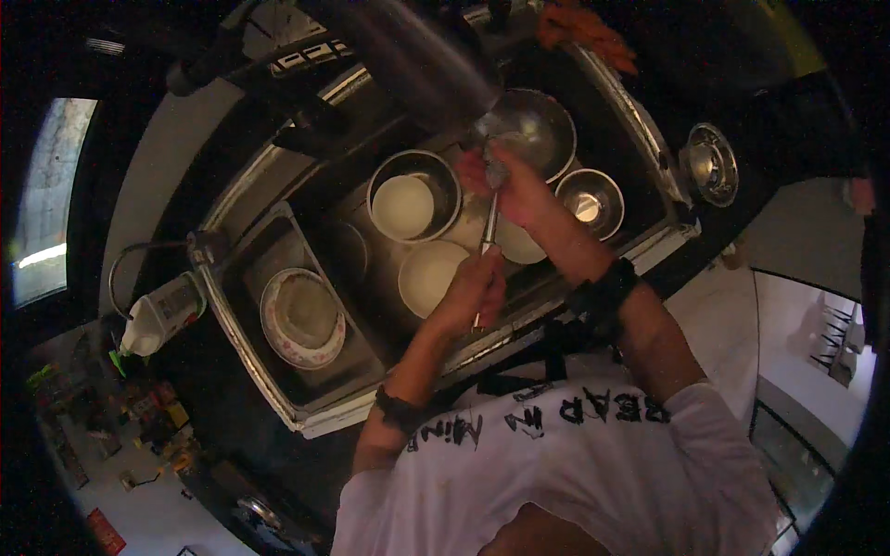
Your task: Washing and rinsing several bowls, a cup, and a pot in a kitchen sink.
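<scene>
Over the sink, my left hand (475, 292) is closed around the handle of a long metal utensil (491, 222), probably a ladle or spoon. My right hand (511, 184) holds a grey scouring pad (496, 172) against the utensil's upper end, just below the dark faucet. Beyond that hand lies a large metal bowl (553, 132). White bowls (431, 278) rest on the sink bottom beneath my hands. To their left a metal pot (448, 174) has a pale bowl (403, 207) inside. A small metal bowl (605, 191) is to the right. The utensil's far end is hidden.
The smaller left basin holds a flower-patterned plate (306, 360) with a pale bowl (306, 316) on it. A white plastic bottle (163, 316) stands left of the sink rim (243, 347). An orange glove or cloth (584, 31) lies at the far rim, and a metal strainer (710, 165) at right.
</scene>
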A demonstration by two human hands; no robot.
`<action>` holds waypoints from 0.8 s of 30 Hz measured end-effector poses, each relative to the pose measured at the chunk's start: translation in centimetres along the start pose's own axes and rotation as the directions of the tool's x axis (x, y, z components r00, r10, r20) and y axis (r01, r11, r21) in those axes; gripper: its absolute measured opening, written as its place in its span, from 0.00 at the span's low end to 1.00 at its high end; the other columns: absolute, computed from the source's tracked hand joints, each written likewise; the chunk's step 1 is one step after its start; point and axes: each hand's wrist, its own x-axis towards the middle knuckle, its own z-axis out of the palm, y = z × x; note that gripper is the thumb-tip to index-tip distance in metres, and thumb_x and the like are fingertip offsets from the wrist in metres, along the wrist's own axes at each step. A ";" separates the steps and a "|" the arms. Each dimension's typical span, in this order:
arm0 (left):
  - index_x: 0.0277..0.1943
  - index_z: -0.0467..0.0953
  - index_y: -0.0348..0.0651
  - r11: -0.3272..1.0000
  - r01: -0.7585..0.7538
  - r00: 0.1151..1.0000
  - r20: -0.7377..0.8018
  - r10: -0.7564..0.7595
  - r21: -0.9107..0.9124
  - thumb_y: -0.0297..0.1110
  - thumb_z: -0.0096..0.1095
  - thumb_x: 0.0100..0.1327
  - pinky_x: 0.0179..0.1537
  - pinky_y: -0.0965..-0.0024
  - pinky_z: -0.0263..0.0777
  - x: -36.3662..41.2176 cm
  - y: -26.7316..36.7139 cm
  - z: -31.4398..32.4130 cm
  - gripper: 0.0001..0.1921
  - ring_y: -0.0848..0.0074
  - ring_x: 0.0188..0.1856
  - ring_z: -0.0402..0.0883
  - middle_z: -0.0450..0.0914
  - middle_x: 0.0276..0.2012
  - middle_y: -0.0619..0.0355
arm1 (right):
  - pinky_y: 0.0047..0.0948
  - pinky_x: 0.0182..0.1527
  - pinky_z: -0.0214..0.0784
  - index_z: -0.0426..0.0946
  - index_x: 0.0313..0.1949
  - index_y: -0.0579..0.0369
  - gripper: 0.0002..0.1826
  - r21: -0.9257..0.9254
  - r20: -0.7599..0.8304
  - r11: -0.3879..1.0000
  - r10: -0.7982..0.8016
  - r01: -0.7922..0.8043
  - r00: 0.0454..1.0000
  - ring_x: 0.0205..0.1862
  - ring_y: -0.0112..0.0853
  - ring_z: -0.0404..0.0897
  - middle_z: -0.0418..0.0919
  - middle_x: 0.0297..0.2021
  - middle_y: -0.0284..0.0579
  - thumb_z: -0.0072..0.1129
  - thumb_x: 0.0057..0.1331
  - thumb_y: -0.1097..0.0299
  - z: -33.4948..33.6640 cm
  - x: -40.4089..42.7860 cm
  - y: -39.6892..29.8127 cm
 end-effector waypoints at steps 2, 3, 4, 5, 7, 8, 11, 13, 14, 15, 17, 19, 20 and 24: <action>0.28 0.63 0.46 1.000 0.023 0.999 -0.021 -0.023 -0.009 0.61 0.34 0.62 0.10 0.75 0.51 0.0 -0.1 -0.1 0.25 0.80 0.09 0.57 0.61 0.12 0.63 | 0.38 0.49 0.69 0.69 0.44 0.63 0.16 -0.122 0.076 0.992 0.043 -0.034 0.996 0.43 0.41 0.76 0.74 0.39 0.54 0.53 0.60 0.66 -0.8 0.0 0.2; 0.29 0.65 0.46 0.999 0.030 0.999 -0.033 -0.030 -0.018 0.64 0.33 0.61 0.11 0.75 0.53 0.0 -0.1 -0.2 0.27 0.79 0.10 0.59 0.64 0.13 0.62 | 0.37 0.48 0.69 0.69 0.44 0.65 0.17 -0.228 0.069 0.972 0.068 -0.050 0.995 0.42 0.40 0.76 0.75 0.39 0.54 0.53 0.60 0.66 0.2 -0.6 0.0; 0.29 0.64 0.46 0.996 0.032 0.995 -0.088 -0.039 -0.081 0.64 0.32 0.61 0.10 0.76 0.50 0.1 -0.1 0.0 0.27 0.80 0.09 0.57 0.62 0.12 0.63 | 0.37 0.48 0.69 0.69 0.43 0.66 0.17 -0.332 0.061 0.941 0.092 -0.066 0.994 0.41 0.40 0.77 0.75 0.39 0.54 0.53 0.60 0.66 0.7 -1.3 0.1; 0.29 0.62 0.47 0.989 0.031 0.989 -0.142 -0.051 -0.145 0.65 0.30 0.61 0.09 0.77 0.48 0.3 0.0 0.3 0.28 0.81 0.09 0.55 0.59 0.11 0.64 | 0.35 0.47 0.69 0.69 0.43 0.65 0.16 -0.438 0.082 0.898 0.086 -0.041 0.993 0.41 0.39 0.77 0.76 0.38 0.53 0.53 0.60 0.66 0.2 -1.6 1.1; 0.27 0.61 0.47 0.983 -0.017 0.986 -0.169 -0.014 -0.182 0.67 0.28 0.59 0.09 0.78 0.46 0.3 1.0 0.8 0.29 0.82 0.08 0.53 0.57 0.10 0.65 | 0.32 0.45 0.70 0.70 0.43 0.65 0.16 -0.630 0.130 0.776 0.068 0.029 0.989 0.40 0.37 0.77 0.77 0.37 0.51 0.52 0.60 0.66 -0.9 -2.6 2.8; 0.25 0.61 0.47 0.985 -0.061 0.988 -0.150 0.036 -0.164 0.69 0.26 0.58 0.09 0.78 0.45 0.1 1.7 0.9 0.31 0.82 0.09 0.54 0.57 0.10 0.65 | 0.31 0.44 0.69 0.70 0.43 0.64 0.15 -0.674 0.105 0.738 0.095 0.001 0.990 0.39 0.35 0.77 0.78 0.36 0.50 0.51 0.60 0.66 -1.0 -3.1 3.1; 0.20 0.60 0.47 0.975 -0.073 0.989 -0.141 0.044 -0.209 0.71 0.23 0.56 0.09 0.78 0.45 0.3 0.7 0.4 0.34 0.81 0.09 0.54 0.56 0.09 0.65 | 0.27 0.41 0.69 0.72 0.42 0.62 0.14 -0.777 0.057 0.627 0.153 -0.052 0.987 0.38 0.31 0.77 0.79 0.34 0.46 0.49 0.61 0.66 -0.3 -4.7 3.7; 0.17 0.58 0.47 0.968 -0.050 0.990 -0.144 0.015 -0.247 0.72 0.22 0.56 0.10 0.78 0.46 0.6 0.0 0.0 0.34 0.81 0.09 0.55 0.56 0.09 0.64 | 0.26 0.38 0.69 0.73 0.41 0.61 0.13 -0.828 0.067 0.560 0.153 -0.031 0.986 0.36 0.30 0.78 0.79 0.33 0.44 0.48 0.61 0.66 0.6 -5.1 3.3; 0.16 0.57 0.47 0.966 -0.042 0.989 -0.145 0.004 -0.256 0.72 0.22 0.56 0.10 0.78 0.46 0.5 -0.1 -0.1 0.35 0.81 0.09 0.55 0.56 0.09 0.64 | 0.28 0.39 0.69 0.72 0.42 0.61 0.14 -0.857 0.092 0.516 0.153 0.000 0.984 0.36 0.30 0.77 0.79 0.35 0.44 0.49 0.61 0.64 0.5 -5.0 3.5; 0.15 0.57 0.47 0.964 -0.037 0.990 -0.141 0.000 -0.264 0.72 0.22 0.56 0.11 0.79 0.47 0.8 -0.1 -0.1 0.35 0.81 0.09 0.55 0.56 0.09 0.64 | 0.30 0.40 0.69 0.71 0.42 0.61 0.15 -0.885 0.119 0.465 0.148 0.037 0.982 0.37 0.30 0.77 0.78 0.36 0.45 0.49 0.61 0.63 0.2 -4.5 3.5; 0.18 0.58 0.46 0.981 -0.139 0.970 -0.220 0.108 -0.132 0.67 0.27 0.59 0.11 0.79 0.48 1.3 -0.3 -0.2 0.32 0.80 0.09 0.56 0.58 0.10 0.63 | 0.31 0.39 0.69 0.71 0.42 0.60 0.15 -0.904 0.154 0.412 0.074 0.110 0.985 0.35 0.31 0.77 0.78 0.35 0.45 0.48 0.62 0.62 -0.6 -3.8 3.5; 0.21 0.60 0.44 0.909 -0.386 0.855 -0.308 0.417 0.161 0.60 0.33 0.62 0.12 0.78 0.50 2.9 -2.7 -1.2 0.27 0.80 0.10 0.57 0.60 0.12 0.62 | 0.28 0.35 0.72 0.71 0.41 0.60 0.14 -0.895 0.173 0.409 -0.051 0.179 0.984 0.32 0.31 0.78 0.78 0.30 0.44 0.46 0.63 0.62 -1.1 -3.0 4.0; 0.23 0.62 0.43 0.753 -0.533 0.698 -0.303 0.649 0.385 0.56 0.37 0.63 0.12 0.76 0.52 4.5 -5.3 -2.3 0.24 0.79 0.11 0.58 0.60 0.12 0.62 | 0.30 0.35 0.72 0.70 0.42 0.60 0.14 -0.773 0.098 0.621 -0.082 0.127 0.992 0.32 0.32 0.78 0.78 0.31 0.44 0.47 0.63 0.62 0.3 -3.0 3.8; 0.34 0.66 0.38 0.978 -0.202 0.923 -0.324 0.210 0.058 0.42 0.46 0.63 0.19 0.68 0.62 1.2 -3.5 -0.9 0.13 0.74 0.16 0.67 0.66 0.16 0.58 | 0.34 0.37 0.75 0.67 0.45 0.59 0.15 -0.214 -0.119 0.970 -0.142 0.114 0.983 0.32 0.35 0.78 0.77 0.33 0.46 0.50 0.62 0.64 1.7 -1.6 1.3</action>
